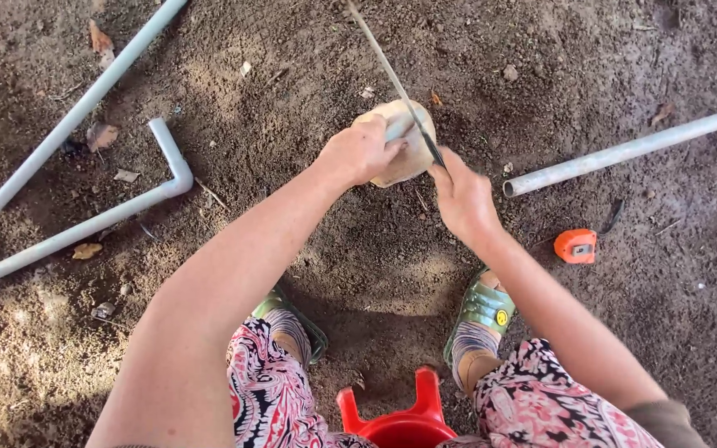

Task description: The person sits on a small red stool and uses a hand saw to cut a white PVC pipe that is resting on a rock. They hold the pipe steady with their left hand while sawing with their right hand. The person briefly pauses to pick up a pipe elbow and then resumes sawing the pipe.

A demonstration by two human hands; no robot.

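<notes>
Hand sawing of a short pipe piece on a stone, seated over bare earth.

Item: left hand (360,152) closed around a short pale grey plastic pipe piece (398,129), pressing it onto a rounded tan stone (408,153) on the brown dirt ground (392,249). Right hand (460,199) clenched on the handle end of a thin dark metal saw blade (392,79), which crosses the pipe piece beside the left fingers. Nearby: grey elbow-jointed pipe (126,203), long straight grey pipe (85,104), another grey pipe (624,151), orange tape measure (575,245), red plastic stool (400,419). Risk, judged: the round stone gives poor support, so the piece could roll and the blade skip toward the left fingers.
</notes>
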